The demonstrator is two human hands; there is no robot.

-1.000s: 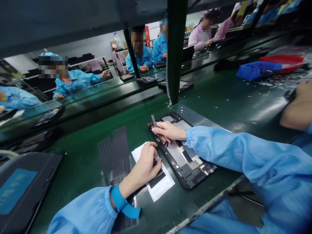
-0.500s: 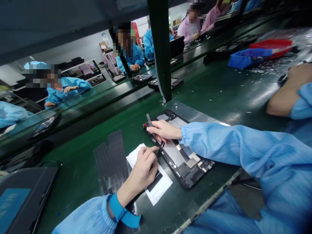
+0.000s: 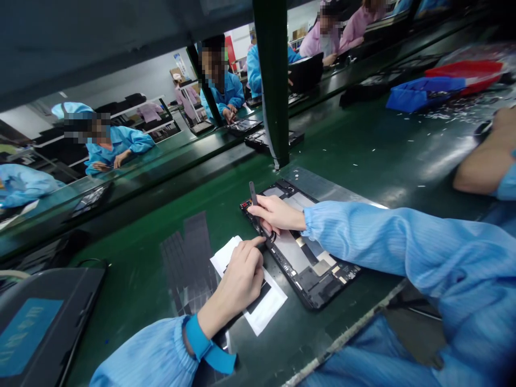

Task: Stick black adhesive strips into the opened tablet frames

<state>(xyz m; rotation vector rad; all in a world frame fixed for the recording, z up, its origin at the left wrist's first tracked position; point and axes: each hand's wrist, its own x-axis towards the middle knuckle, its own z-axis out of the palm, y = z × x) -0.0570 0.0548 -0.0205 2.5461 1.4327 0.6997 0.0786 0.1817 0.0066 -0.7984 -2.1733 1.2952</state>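
Black tablet lies beneath the right grip, closed on a pry tool.

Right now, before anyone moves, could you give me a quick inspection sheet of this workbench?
Surface: green bench mat.
Job's things: opened black-framed tablet, internals exposed; white paper sheet with black strip, beside it.
Clutter: white scraps, blue bag, red tray, far right.
Hands: right hand holds a slim dark tool; left hand sits over the paper, fingertip near the tablet's edge.
Cables: thin cord by a dark case.
Surroundings: co-workers in blue smocks beyond the bench.
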